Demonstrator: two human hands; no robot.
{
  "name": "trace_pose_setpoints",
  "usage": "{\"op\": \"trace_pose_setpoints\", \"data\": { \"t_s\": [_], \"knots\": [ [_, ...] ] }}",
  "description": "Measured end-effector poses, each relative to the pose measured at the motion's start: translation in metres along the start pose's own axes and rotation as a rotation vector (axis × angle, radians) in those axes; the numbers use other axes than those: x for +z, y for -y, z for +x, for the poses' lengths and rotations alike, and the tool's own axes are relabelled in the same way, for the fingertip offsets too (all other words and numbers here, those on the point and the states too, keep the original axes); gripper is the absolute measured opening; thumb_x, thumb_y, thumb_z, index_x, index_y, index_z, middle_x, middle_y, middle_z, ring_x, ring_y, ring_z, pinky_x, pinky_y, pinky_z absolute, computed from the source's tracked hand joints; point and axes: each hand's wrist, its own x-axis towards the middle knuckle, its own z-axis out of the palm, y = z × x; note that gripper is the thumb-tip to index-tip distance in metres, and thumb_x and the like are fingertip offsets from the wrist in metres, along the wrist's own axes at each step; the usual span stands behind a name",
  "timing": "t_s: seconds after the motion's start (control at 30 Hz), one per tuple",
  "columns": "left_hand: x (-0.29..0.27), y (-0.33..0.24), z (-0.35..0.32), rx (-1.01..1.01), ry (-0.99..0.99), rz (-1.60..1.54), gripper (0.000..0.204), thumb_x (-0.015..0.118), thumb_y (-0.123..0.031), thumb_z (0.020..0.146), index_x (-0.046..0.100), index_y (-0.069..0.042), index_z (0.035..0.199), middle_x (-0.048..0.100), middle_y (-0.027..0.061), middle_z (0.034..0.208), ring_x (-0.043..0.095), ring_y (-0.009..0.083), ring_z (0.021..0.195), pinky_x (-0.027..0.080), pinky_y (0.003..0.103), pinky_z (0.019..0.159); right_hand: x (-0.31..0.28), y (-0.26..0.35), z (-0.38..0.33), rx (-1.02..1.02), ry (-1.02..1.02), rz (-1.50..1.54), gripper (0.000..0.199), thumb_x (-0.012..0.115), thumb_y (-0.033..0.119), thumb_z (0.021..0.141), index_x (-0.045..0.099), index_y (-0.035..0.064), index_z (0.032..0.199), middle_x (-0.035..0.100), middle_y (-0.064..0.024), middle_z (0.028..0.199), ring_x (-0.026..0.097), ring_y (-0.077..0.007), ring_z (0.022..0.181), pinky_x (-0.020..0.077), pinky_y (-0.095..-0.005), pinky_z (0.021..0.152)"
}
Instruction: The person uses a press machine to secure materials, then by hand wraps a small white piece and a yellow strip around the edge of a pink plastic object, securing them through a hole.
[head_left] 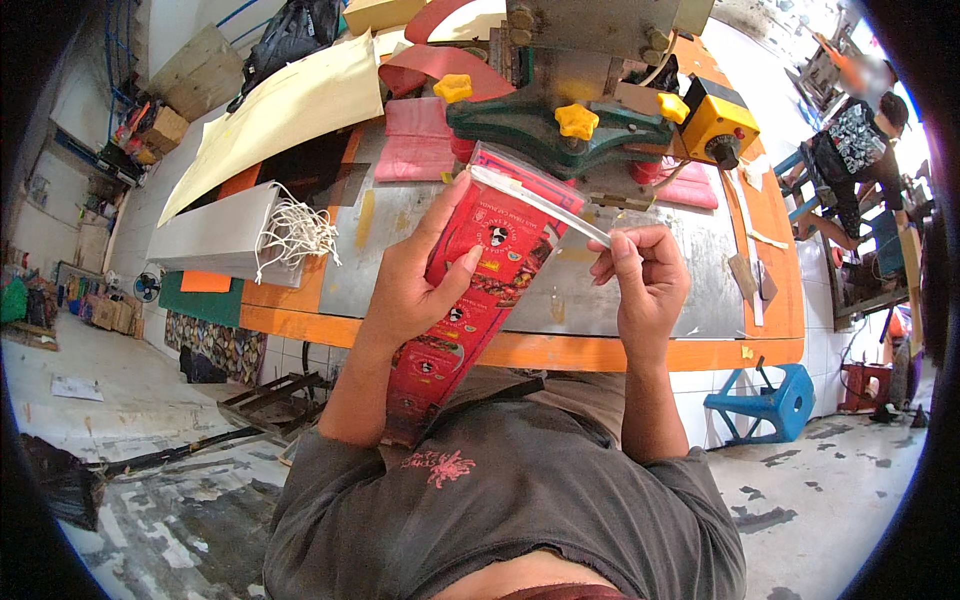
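A long red printed plastic banner (pixel 462 318) slants from the workbench down to my lap. My left hand (pixel 415 275) holds its upper left edge, thumb lying on the printed face and fingers behind. A narrow white strip (pixel 535 203) runs across the banner's upper end. Its right end reaches past the banner's edge, where my right hand (pixel 645 285) pinches it between thumb and forefinger. Just beyond the banner stands a green metal press (pixel 540 135) with yellow star-shaped knobs. Whether the banner's far end touches the press I cannot tell.
The bench has a metal top (pixel 640 300) and orange edge. At left lie a white stack (pixel 215 240) with tangled strings (pixel 298 235) and a cream sheet (pixel 290 115). A yellow control box (pixel 718 120) sits right of the press. A blue stool (pixel 770 400) and a seated person (pixel 865 150) are at right.
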Motion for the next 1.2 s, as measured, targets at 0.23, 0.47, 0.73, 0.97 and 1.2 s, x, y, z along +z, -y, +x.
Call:
{"op": "trace_pose_setpoints", "data": {
  "t_s": [0.23, 0.47, 0.73, 0.97, 1.2],
  "knots": [
    [0.001, -0.006, 0.002, -0.077, 0.025, -0.026, 0.071, 0.066, -0.005, 0.098, 0.043, -0.002, 0.164, 0.064, 0.0216, 0.149, 0.066, 0.0204, 0.128, 0.05, 0.035, 0.109, 0.001, -0.001, 0.001, 0.032, 0.002, -0.023, 0.013, 0.068, 0.013, 0.108, 0.062, 0.0016, 0.107, 0.076, -0.0089, 0.097, 0.065, -0.0078, 0.078, 0.0536, -0.0234, 0.069],
    [0.001, -0.007, 0.001, -0.061, 0.003, -0.025, 0.071, 0.066, -0.007, 0.096, 0.044, -0.001, 0.163, 0.07, 0.0201, 0.14, 0.068, 0.0196, 0.121, 0.052, 0.034, 0.105, 0.004, 0.003, 0.004, 0.049, 0.026, -0.13, 0.017, 0.07, 0.014, 0.107, 0.068, 0.0009, 0.118, 0.076, -0.0064, 0.098, 0.065, -0.0066, 0.078, 0.0509, -0.0211, 0.066],
    [0.004, -0.005, -0.002, -0.058, -0.003, -0.037, 0.071, 0.066, -0.006, 0.096, 0.043, -0.001, 0.164, 0.071, 0.0196, 0.137, 0.068, 0.018, 0.119, 0.052, 0.033, 0.104, -0.001, 0.001, 0.011, -0.041, 0.132, -0.27, 0.016, 0.073, 0.014, 0.105, 0.072, -0.0002, 0.113, 0.071, 0.0001, 0.099, 0.061, -0.005, 0.086, 0.0469, -0.0207, 0.072],
    [0.007, -0.004, -0.002, -0.044, -0.022, -0.028, 0.07, 0.067, -0.004, 0.096, 0.047, -0.008, 0.163, 0.076, 0.0201, 0.129, 0.076, 0.0186, 0.11, 0.057, 0.033, 0.096, 0.0, 0.003, 0.01, 0.069, 0.107, -0.218, 0.014, 0.074, 0.014, 0.104, 0.072, 0.0001, 0.105, 0.07, 0.0007, 0.093, 0.061, -0.0057, 0.087, 0.0498, -0.0242, 0.079],
    [0.006, -0.004, -0.005, -0.079, 0.016, -0.076, 0.068, 0.067, -0.003, 0.096, 0.048, 0.0, 0.161, 0.062, 0.0216, 0.152, 0.066, 0.0207, 0.128, 0.051, 0.035, 0.109, -0.003, 0.006, 0.01, 0.077, 0.102, -0.23, 0.014, 0.072, 0.014, 0.104, 0.07, -0.0004, 0.105, 0.071, -0.0002, 0.092, 0.062, -0.0065, 0.087, 0.0495, -0.0243, 0.079]
  ]
}}
